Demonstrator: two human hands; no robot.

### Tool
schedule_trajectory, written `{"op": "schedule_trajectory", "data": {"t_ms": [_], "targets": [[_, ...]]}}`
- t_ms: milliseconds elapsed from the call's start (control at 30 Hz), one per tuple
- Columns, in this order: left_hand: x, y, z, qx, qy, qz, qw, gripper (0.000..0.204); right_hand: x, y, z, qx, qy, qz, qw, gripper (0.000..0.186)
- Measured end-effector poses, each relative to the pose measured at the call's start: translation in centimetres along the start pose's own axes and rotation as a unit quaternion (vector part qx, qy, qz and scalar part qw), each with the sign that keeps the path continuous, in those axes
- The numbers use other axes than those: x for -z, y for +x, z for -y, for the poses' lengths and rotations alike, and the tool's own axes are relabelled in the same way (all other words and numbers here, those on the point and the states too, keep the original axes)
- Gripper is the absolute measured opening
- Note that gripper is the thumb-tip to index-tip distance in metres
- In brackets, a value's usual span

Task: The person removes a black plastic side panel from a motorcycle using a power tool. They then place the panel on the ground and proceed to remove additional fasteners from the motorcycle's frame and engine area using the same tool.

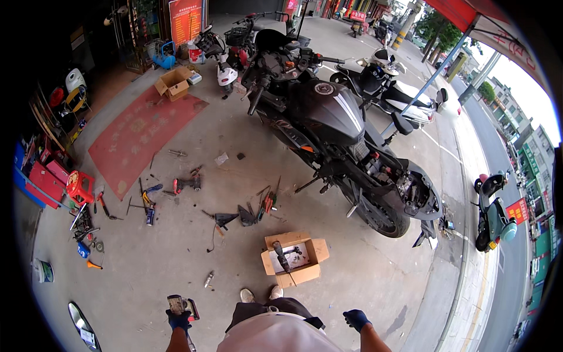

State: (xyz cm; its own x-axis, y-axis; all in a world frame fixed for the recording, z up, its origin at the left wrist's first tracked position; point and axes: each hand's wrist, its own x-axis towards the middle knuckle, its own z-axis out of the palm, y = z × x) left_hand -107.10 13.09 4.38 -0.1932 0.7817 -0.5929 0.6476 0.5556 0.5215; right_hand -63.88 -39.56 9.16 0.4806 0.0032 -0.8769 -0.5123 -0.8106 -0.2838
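Note:
My left hand (179, 320), in a dark blue glove, is closed around a tool with a brownish block-shaped end (175, 303) and a red and black part beside it; its exact kind I cannot make out. Off to my right, my right hand (356, 319), gloved the same way, is held in the air with its fingers curled and nothing visible in them. Between the hands and beyond my feet sits an open cardboard box (305, 274) with a dark cylindrical part (282, 257) lying across it. Past the box stands a black motorcycle (328, 111), its tail section uncovered.
A red cordless drill (186, 184), a spray can (150, 215), black plastic pieces (247, 216) and screwdrivers (270, 201) lie scattered on the concrete. A red stool (80, 186) stands left, a mirror (82, 325) near lower left. Scooters (404, 100) line the street side.

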Motion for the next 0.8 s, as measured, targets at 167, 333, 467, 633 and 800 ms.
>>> {"op": "schedule_trajectory", "data": {"t_ms": [167,333,467,633,800], "targets": [[-1.2,-2.8,-6.2,-0.02,0.018,0.083,0.996,0.061,-2.6,0.0,2.9,0.11,0.105,-0.018,0.988,0.018],[-2.9,-5.2,-7.6,0.004,0.069,0.148,0.987,0.053,-4.3,2.1,3.7,0.063,0.183,0.026,0.981,0.021],[-2.9,-6.9,-7.0,0.04,0.101,0.172,0.979,0.034,-4.8,3.9,1.5,-0.013,0.161,0.058,0.985,0.025],[-2.6,-9.2,-10.6,0.011,0.177,0.113,0.978,0.031,-3.7,4.8,2.1,-0.087,0.17,0.024,0.981,0.027],[-1.9,-3.8,-12.5,0.059,0.186,0.097,0.976,0.037,-2.7,6.0,6.5,-0.085,0.199,0.002,0.976,0.022]]}}
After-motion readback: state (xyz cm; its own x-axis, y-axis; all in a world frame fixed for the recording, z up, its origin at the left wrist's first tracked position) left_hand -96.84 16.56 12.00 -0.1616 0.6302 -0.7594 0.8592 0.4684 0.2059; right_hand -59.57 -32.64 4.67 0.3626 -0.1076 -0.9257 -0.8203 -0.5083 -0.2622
